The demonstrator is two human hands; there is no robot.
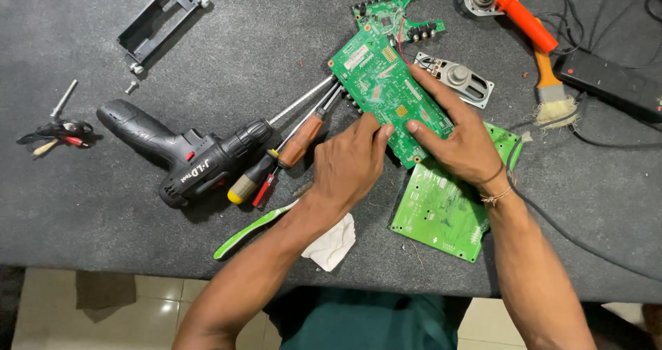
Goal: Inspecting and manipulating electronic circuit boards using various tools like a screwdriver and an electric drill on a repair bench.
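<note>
Both hands are on the green circuit board [376, 81] at the middle of the grey desk [103, 219]: the left hand [352, 160] pinches its lower edge with curled fingers, the right hand [452, 133] lies spread flat across its top. A second green board [441, 212] lies beneath the right wrist, with screwdrivers [303, 140] and a black cordless drill [186, 157] just left of the hands

Three green printed circuit boards: one [376, 71] under both hands, one [441, 208] lower right, one [396, 8] at top. Two screwdrivers: brown-handled [301, 142], black-and-yellow-handled [252, 177]. One black cordless drill [186, 160]. One green toothbrush [249, 229]. One white cloth [334, 243]. One oval metal speaker [456, 79]. One orange-handled paintbrush [549, 88].
</note>
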